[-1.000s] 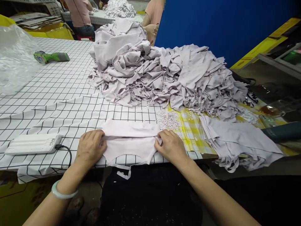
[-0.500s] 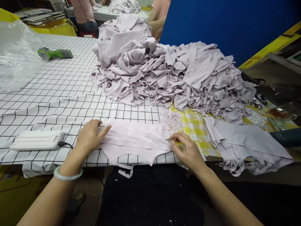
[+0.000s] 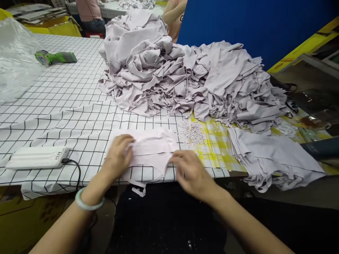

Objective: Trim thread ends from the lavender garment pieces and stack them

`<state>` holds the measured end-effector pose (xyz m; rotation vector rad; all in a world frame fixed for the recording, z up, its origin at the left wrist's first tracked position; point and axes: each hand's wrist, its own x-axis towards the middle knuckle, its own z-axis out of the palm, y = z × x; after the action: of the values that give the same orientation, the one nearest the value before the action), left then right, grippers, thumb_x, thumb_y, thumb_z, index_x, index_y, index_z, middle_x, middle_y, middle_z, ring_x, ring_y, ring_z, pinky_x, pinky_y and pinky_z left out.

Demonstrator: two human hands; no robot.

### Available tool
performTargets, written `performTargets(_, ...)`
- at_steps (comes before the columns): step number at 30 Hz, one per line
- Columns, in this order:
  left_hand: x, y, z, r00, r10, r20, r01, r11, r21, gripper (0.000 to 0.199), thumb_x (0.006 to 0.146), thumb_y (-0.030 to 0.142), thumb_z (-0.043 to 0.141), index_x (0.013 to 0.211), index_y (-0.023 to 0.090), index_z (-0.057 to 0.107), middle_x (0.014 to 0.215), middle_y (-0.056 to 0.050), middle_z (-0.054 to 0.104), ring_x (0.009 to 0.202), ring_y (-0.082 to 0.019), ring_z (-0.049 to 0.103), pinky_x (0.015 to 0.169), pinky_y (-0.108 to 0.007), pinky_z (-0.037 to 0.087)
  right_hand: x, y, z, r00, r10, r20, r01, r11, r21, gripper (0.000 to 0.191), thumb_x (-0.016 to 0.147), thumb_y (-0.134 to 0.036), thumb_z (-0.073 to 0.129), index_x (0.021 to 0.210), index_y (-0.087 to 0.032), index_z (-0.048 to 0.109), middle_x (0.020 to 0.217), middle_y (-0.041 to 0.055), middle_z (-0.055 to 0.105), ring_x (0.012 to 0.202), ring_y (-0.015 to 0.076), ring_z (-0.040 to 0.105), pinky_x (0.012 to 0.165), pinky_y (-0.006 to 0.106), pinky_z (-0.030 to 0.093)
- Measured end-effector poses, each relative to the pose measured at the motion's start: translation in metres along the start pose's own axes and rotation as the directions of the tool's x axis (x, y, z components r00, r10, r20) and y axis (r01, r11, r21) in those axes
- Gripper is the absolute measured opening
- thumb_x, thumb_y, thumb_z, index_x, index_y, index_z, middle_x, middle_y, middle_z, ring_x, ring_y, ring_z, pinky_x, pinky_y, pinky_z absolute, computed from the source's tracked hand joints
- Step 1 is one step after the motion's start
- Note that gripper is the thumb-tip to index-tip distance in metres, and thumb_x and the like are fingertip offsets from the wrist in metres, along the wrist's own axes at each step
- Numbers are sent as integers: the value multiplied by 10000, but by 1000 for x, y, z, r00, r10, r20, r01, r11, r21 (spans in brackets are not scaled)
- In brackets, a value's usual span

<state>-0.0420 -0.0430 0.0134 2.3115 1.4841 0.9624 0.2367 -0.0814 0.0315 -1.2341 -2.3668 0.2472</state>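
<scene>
A pale pink-lilac cloth garment piece (image 3: pixel 156 141) lies flat at the table's front edge, with a seam across it and thin straps hanging over the edge. My left hand (image 3: pixel 118 157) rests on its left end, thumb apart from the fingers, slightly blurred. At the right end, the fingers of my right hand (image 3: pixel 192 173) pinch the garment's lower corner. Part of the left end is hidden under my left hand. Right of the garment lies a scatter of tiny white snippets (image 3: pixel 192 132).
A big heap of lilac cloth pieces (image 3: pixel 159 70) covers the back of the checked table (image 3: pixel 79 84). Stacked pieces (image 3: pixel 275 155) lie at right. A white power bank (image 3: pixel 39 157) with a cable, a green handheld tool (image 3: pixel 55 57) and clear plastic (image 3: pixel 16 60) are at left. People stand behind.
My left hand has moved right, further over the garment. My right hand has come inward to the left, drawing the lower right corner with it. The view has shifted slightly.
</scene>
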Motion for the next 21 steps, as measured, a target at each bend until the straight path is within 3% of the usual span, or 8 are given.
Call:
performTargets(2,-1,18,19,980,169,102,-146,969,-202,265,927,87,426,1111,183,590,1151,-112,624,1111,-213,596,962,-413,531,-18,-20,1,980,-113,162,112,994,21,400,839,-34,477,1180,-210,589,1174,90,635,1107,264,522,955,432,418)
performTargets(5,-4,35,41,940,288,184,-229,930,-289,294,923,73,439,1159,165,589,1159,-131,632,1100,-224,597,929,-430,546,-29,-30,-4,944,-117,309,94,992,87,274,833,-39,486,986,-226,614,938,38,651,948,219,552,910,405,429)
performTargets(8,-7,38,49,938,275,210,-233,951,-203,268,911,134,513,1161,163,607,1176,-149,636,1103,-267,583,923,-475,530,-25,-21,-11,983,18,181,-49,985,166,122,859,-153,541,948,-230,574,900,33,620,894,207,562,823,357,462)
performTargets(9,-8,37,49,947,244,207,-219,966,-136,282,905,164,538,1179,166,606,1214,-158,627,1133,-291,569,944,-501,512,-22,-15,-10,992,106,70,-115,983,143,132,861,-195,563,990,-223,565,939,52,618,909,219,564,805,355,469)
performTargets(12,-11,27,40,975,79,206,-109,984,138,486,866,311,642,1327,194,543,1421,-177,525,1300,-384,465,1071,-615,377,-9,8,6,945,274,-176,-289,956,-60,201,840,-180,565,1040,-189,564,965,98,606,899,256,555,764,369,466)
performTargets(16,-24,0,15,957,-218,191,129,910,395,935,760,621,695,1514,198,340,1583,-199,333,1448,-459,273,1130,-713,211,-7,32,31,934,289,-210,-336,911,-241,244,794,-31,483,945,-176,608,862,77,590,805,231,537,713,337,441)
performTargets(18,-34,-13,1,921,-320,220,194,870,452,998,762,708,627,1536,167,304,1597,-204,307,1468,-456,240,1127,-722,206,-13,36,33,952,223,-210,-278,918,-285,315,816,-7,457,1024,-167,631,939,93,610,827,229,536,724,337,435)
performTargets(21,-47,-21,-14,885,-367,288,183,841,509,963,786,747,544,1528,166,343,1614,-166,289,1486,-431,218,1151,-700,179,-21,36,22,985,115,-127,-147,947,-285,330,826,-25,479,1040,-196,662,1008,96,633,855,243,535,732,360,425)
